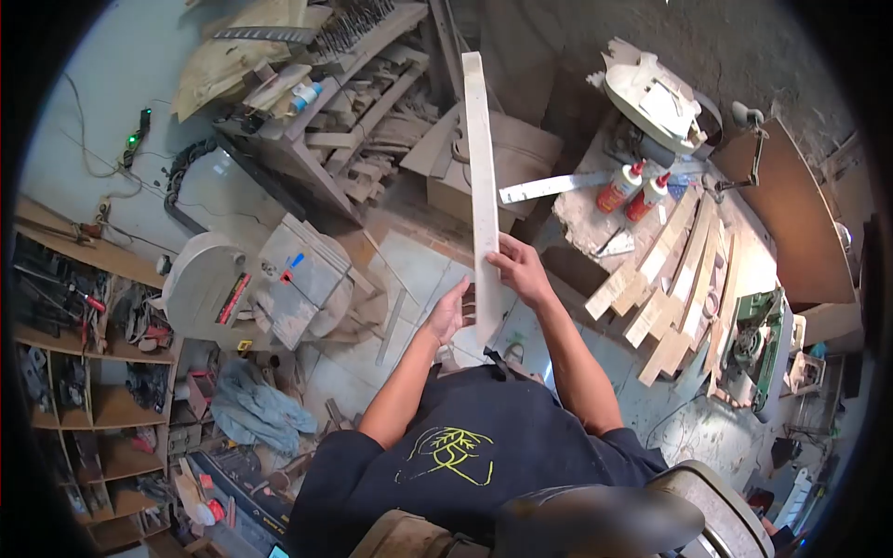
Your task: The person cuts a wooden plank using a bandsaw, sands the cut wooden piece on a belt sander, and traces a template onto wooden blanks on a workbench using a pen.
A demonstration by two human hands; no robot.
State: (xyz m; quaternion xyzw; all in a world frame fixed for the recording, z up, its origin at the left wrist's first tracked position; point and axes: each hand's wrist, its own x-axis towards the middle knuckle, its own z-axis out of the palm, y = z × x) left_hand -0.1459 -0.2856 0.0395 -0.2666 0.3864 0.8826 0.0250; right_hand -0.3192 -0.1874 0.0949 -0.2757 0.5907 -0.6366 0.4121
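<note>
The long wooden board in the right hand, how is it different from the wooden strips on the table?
The wooden board is held up by the right hand, while the wooden strips lie on the table. The wooden board is alone; the wooden strips are bunched together. Both are long and narrow.

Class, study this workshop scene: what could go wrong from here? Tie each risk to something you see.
The long pale wooden board might tip or slip, since only the right hand seems to grip it; the left hand is open beside it.

Swung sideways, the board could topple the two red-and-white plastic bottles.

The loose pale wooden strips might slide if bumped, as they fan out unclamped.
</note>
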